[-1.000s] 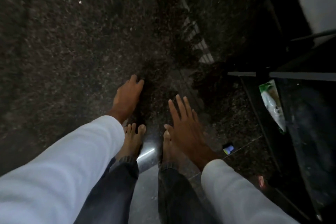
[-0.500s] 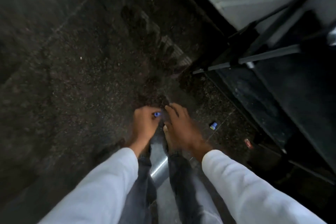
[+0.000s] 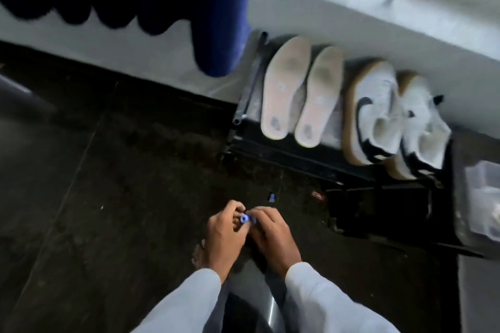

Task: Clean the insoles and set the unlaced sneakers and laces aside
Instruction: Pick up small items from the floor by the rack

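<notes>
1. Low in the middle of the frame, the left hand [image 3: 223,235] and the right hand [image 3: 273,238] meet over the dark speckled stone floor [image 3: 108,184], both in white long sleeves [image 3: 324,303].
2. Their fingers are curled in around a small blue round object [image 3: 244,218] pinched between the fingertips of both hands (too small and blurred to say what it is).
3. In the upper right, a black low rack [image 3: 284,151] stands against the white wall base [image 3: 351,24]. Two pale worn foam insoles [image 3: 286,84] lie side by side on it, touching along their long edges, heels toward the camera.
4. Just right of the insoles, two white sneakers with black swooshes and tan gum soles [image 3: 376,113] rest on the same rack, tilted on their sides, openings toward the camera. No laces can be made out on them.
5. A dark blue pleated curtain [image 3: 211,8] hangs from the upper left, its lower corner just beside the rack's left end.
6. On the floor between hands and rack lie a small blue scrap [image 3: 271,197] and a small reddish scrap [image 3: 318,194], near each other.
7. A clear plastic container [image 3: 484,197] sits at the right edge, cut off by the frame.
8. Open floor spreads through the left half; the rack and container close off the right.
</notes>
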Available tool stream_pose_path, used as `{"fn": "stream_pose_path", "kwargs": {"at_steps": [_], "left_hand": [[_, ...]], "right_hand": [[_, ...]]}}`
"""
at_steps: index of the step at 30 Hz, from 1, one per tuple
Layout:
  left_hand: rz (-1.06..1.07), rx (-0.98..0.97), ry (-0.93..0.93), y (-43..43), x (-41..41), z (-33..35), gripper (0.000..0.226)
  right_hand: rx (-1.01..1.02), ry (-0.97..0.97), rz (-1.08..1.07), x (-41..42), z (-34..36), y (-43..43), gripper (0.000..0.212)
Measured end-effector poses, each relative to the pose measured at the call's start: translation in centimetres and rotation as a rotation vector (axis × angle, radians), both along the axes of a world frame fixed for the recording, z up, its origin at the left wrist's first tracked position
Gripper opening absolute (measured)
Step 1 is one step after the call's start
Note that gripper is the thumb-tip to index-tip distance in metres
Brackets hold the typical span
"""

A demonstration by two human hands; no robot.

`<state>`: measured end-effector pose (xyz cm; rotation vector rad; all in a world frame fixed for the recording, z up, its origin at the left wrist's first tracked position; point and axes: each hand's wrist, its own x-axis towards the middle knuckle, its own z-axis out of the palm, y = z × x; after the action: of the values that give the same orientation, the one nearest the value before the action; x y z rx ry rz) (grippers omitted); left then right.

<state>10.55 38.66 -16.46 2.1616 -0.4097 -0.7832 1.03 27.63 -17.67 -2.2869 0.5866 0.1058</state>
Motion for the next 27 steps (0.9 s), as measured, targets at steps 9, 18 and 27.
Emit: {"fn": "stream_pose_path", "kwargs": {"at_steps": [9, 18, 27], "left_hand": [[-0.300, -0.091, -0.035, -10.9, -10.0, 5.6, 0.027], [-0.367, -0.303, 0.024, -28.7, -22.3, 8.7, 0.021], [-0.556, -0.371, -0.040, -45.8, -29.9, 10.9, 0.022]], "right_hand": [[0.044, -0.024, -0.528, -11.1, 5.3, -6.8, 0.029], [-0.045, -0.137, -0.835, -23.4, 8.7, -22.8, 0.027], [-0.121, -0.151, -1.068, -32.6, 12.2, -41.2, 0.024]]}}
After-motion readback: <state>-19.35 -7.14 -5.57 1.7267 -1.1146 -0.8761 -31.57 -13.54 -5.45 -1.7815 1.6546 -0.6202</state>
